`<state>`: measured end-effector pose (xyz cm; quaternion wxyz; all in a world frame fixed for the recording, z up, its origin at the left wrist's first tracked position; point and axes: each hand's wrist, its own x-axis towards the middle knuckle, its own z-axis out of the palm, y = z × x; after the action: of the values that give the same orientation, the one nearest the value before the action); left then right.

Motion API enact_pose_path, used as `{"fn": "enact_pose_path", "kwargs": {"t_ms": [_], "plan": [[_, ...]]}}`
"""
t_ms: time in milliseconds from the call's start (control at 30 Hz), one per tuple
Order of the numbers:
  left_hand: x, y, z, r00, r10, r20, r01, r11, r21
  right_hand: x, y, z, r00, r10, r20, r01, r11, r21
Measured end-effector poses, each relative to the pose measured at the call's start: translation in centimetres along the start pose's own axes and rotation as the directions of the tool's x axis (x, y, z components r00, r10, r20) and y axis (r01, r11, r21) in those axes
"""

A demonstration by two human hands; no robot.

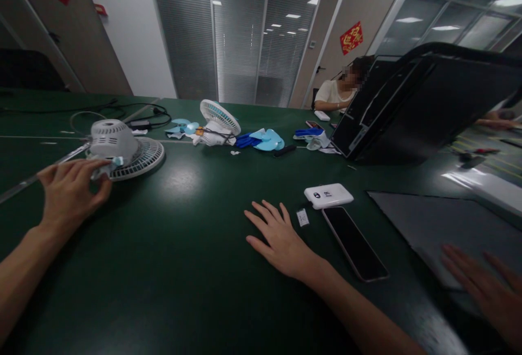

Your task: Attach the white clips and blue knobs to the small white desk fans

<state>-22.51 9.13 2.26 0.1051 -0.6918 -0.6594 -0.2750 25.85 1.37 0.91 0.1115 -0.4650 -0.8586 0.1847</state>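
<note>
My left hand [75, 189] is closed in a pinch on a small pale blue piece [117, 161], whose exact kind I cannot make out. Just beyond it lies a white fan part [112, 138], a rounded vented housing with a round grille, face down on the green table [179, 251]. My right hand [281, 241] rests on the tabletop, fingers spread, holding nothing. Close to its fingertips are a small white label-like packet [302, 217] and a white device [328, 195]. A dark-screened phone [355, 243] lies to the right of this hand.
Farther back are a small white fan [220, 121], light blue fan blades [267, 139] and gloves [314, 138]. A large black case [411, 105] stands tilted at right. A grey mat [440, 224] has another person's blurred hand [485, 284] over it. Someone [336, 94] sits across the table.
</note>
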Motion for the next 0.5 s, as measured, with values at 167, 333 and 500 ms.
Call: {"fn": "enact_pose_path", "kwargs": {"t_ms": [167,333,500], "plan": [[0.3,1.1,-0.2,0.990,0.132,0.045,-0.139,0.915,0.379,0.1,-0.6,-0.6,0.997,0.053,0.064,-0.053,0.999,0.003],[0.2,0.2,0.0,0.996,0.093,-0.004,-0.084,0.914,0.397,0.2,-0.8,-0.7,0.994,0.072,0.079,-0.071,0.997,-0.015],[-0.1,-0.3,0.5,0.995,0.054,-0.081,-0.026,0.948,0.317,0.1,-0.5,-0.6,0.996,0.058,0.074,-0.058,0.998,-0.005]]}}
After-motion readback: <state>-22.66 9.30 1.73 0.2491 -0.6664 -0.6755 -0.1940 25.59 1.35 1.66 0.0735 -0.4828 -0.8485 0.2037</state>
